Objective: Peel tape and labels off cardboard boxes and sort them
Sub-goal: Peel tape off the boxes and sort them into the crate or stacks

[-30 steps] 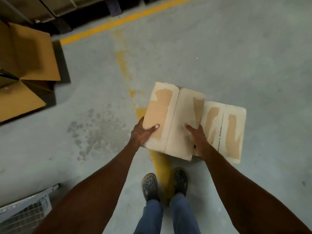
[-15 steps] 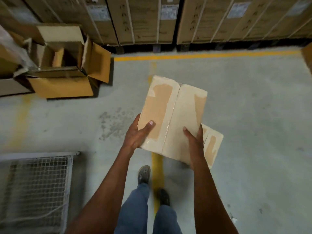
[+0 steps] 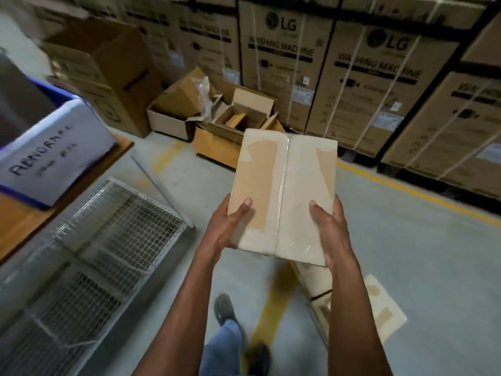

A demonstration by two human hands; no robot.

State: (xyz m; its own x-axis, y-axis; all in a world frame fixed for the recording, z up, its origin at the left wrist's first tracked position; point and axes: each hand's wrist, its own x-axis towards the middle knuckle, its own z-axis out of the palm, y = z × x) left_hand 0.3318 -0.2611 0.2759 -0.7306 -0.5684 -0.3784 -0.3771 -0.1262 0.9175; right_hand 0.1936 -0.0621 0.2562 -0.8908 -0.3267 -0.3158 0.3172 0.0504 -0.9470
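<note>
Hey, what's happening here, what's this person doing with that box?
A person is standing in a warehouse aisle, holding a pale cardboard box up in both hands, the left hand on its left edge and the right hand on its right. Clear tape still runs down the box's centre seam, and brown torn patches show on its top. A second pale box lies on the floor by the feet. Ahead are opened cardboard boxes and stacked washing machine cartons; a wire mesh cage sits to the left.

Held cardboard box point(image 3: 283, 191): matt pale facing with torn brown patches, glossy clear tape point(image 3: 282, 185) along centre seam; metal wire-mesh cage point(image 3: 103, 240) at 9 o'clock; smooth concrete floor point(image 3: 433, 253).
</note>
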